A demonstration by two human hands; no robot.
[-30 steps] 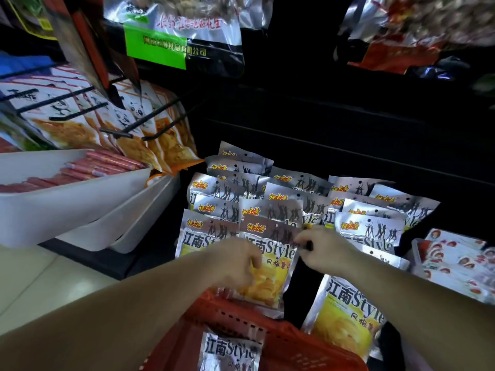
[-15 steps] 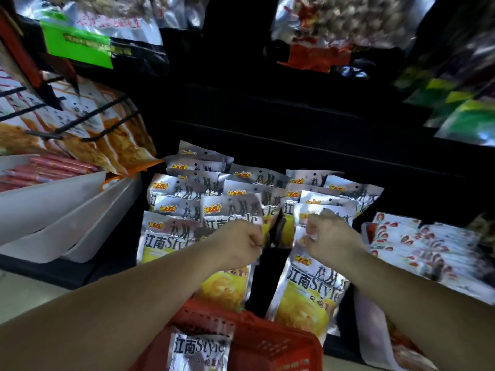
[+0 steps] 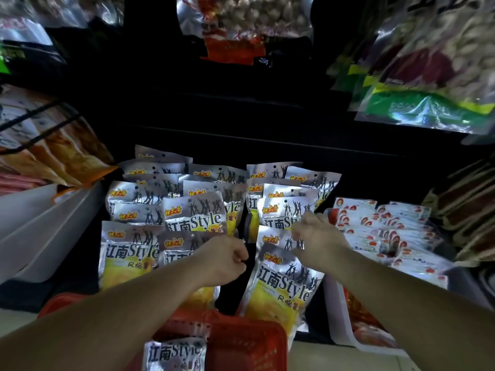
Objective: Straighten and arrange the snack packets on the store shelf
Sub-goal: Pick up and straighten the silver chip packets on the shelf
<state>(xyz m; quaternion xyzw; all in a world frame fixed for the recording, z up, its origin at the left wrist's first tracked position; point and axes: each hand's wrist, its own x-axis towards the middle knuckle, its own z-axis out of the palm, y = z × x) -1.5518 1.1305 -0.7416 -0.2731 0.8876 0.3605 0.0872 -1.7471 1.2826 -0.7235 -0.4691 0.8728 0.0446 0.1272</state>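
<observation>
Ideally, the chip packets (image 3: 134, 253) overlapped in columns on the low shelf (image 3: 230, 298) are squared edge to edge, the middle-column packet (image 3: 179, 250) being pinched by curled fingers of the left hand (image 3: 225, 259) and the right-column packet (image 3: 276, 240) by those of the right hand (image 3: 316, 236), without creasing.

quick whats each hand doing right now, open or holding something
Left hand: closed, gripping the right edge of the middle packet.
Right hand: closed, fingers pinching the right-row packet.
</observation>
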